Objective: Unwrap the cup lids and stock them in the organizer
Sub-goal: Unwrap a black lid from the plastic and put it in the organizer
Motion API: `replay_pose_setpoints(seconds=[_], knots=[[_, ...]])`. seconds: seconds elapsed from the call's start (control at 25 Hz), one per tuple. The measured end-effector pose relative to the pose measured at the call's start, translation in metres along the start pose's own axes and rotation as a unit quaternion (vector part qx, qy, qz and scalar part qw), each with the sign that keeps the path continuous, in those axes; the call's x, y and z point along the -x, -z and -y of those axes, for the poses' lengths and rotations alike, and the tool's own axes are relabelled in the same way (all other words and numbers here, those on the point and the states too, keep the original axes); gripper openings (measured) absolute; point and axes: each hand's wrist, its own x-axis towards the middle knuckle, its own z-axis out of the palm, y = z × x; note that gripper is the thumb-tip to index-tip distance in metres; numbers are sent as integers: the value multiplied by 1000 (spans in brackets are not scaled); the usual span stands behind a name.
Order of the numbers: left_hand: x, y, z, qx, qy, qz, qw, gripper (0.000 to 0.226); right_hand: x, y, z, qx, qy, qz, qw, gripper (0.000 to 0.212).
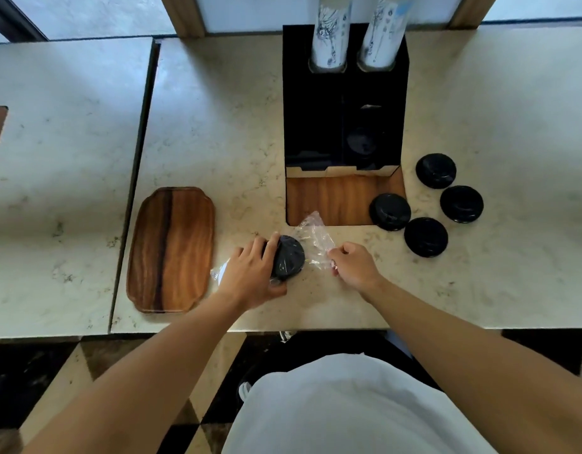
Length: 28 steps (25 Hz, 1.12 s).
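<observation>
- Head view: the left hand (250, 273) is clamped over a wrapped stack of lids (288, 257) lying on its side on the counter (217, 126), near its front edge.
- The right hand (352, 263) pinches the clear plastic wrap (316, 235) trailing from the stack's right end.
- The stack's long axis runs left to right.
- Four loose black lids (435, 170) lie right of the black organizer (343, 103), one overlapping its wooden base; a wooden tray (171, 249) sits left.

Four loose lids (390, 211), two cup stacks (330, 34)
</observation>
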Motion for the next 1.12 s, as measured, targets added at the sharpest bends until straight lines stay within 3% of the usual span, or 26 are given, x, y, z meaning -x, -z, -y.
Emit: replay_pose_setpoints(seconds=[0.4, 0.48, 0.6, 0.76, 0.96, 1.12], knots=[[-3, -2, 2, 0, 2, 0, 1000, 115, 3, 7, 3, -17, 7, 13, 1000, 32], [-4, 2, 0, 7, 15, -22, 1000, 115, 5, 11, 7, -26, 26, -15, 999, 29], [-11, 10, -8, 27, 19, -55, 998, 110, 2, 15, 16, 42, 136, -93, 985, 21], [-27, 13, -34, 26, 2, -57, 998, 102, -1, 9, 28, 170, 237, -72, 954, 13], [-36, 5, -52, -20, 9, -20, 1000, 94, -6, 4, 32, 233, 212, -43, 948, 25], [-39, 1, -54, -56, 13, -6, 998, 89, -11, 2, 36, 256, 204, -35, 944, 21]])
